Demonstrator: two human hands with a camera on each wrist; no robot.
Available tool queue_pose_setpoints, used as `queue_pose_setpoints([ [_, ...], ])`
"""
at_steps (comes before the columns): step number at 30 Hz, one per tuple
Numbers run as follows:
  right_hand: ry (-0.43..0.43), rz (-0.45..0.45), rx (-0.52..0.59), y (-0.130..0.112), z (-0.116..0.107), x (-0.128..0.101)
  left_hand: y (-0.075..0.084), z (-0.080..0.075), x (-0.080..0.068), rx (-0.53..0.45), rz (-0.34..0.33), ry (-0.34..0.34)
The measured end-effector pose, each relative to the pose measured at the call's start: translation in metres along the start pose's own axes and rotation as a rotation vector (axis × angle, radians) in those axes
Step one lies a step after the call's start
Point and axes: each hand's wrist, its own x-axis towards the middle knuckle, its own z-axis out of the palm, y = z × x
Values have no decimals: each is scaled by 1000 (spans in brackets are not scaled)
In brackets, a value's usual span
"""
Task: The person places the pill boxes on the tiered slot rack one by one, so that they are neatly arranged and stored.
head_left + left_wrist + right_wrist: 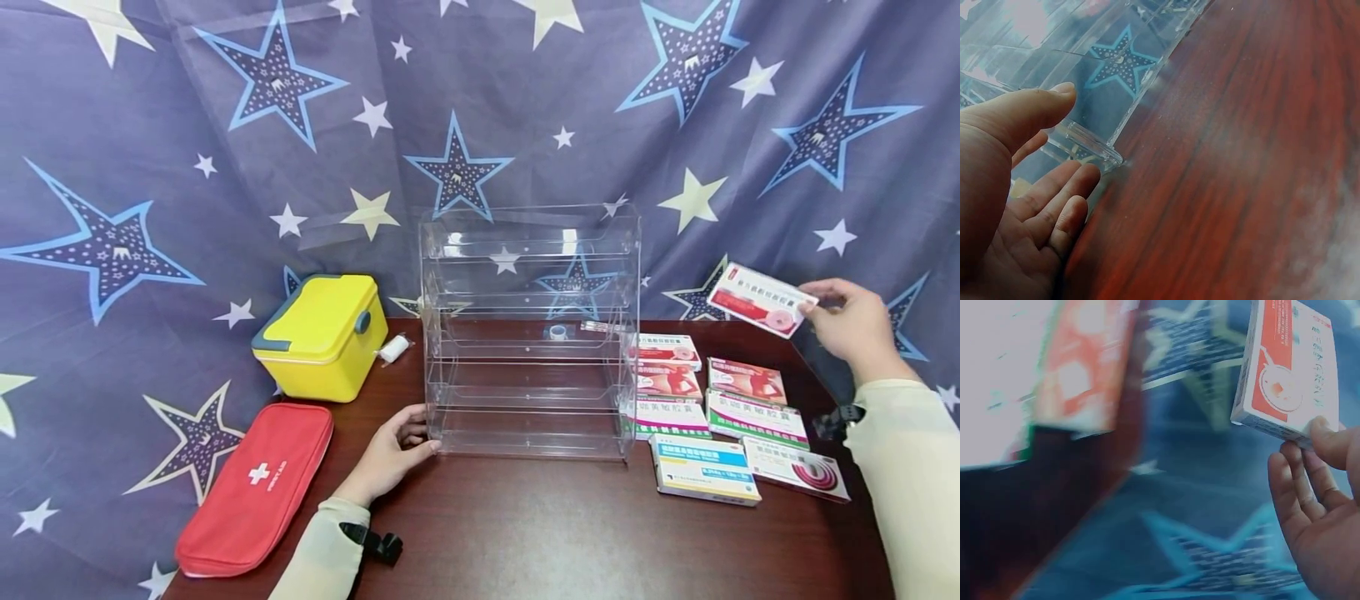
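To the right of the clear tiered rack [525, 446], and above the boxes lying there, the red-and-white capsule box [761, 300] is in the air, pinched at one short end between the thumb and fingers of the right hand [855, 325]. Its long axis slants from upper left down to lower right; the free end points up and toward the rack's side, the printed face toward the head camera. Well apart from it, the left hand [382, 458] is at the rack's lower left front corner, thumb and fingers parted; how firmly they press, I cannot tell.

Seven medicine boxes [757, 419] lie right of the rack: two green-and-white, two red, one red-and-white, one blue-and-white, one white with pink rings. Left of the rack are one yellow case [322, 333], one red first-aid pouch [255, 492] and one white wrapped roll [394, 348]. Through the rack, one tape roll [557, 332] shows.
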Motion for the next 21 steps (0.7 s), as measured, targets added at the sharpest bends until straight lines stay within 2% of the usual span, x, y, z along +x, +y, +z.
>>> queue_pose_setpoints([
  [7,192,20,241,-89,-37,-7,-1,0,0,1,28,4],
  [11,250,-61,318,-150,-52,-13,-2,0,0,11,41,3],
  [17,164,-272,411,-229,-49,-15,-4,-1,0,22,32,30],
  [21,81,-342,405,-272,-34,-9,-6,0,1,20,34,40],
])
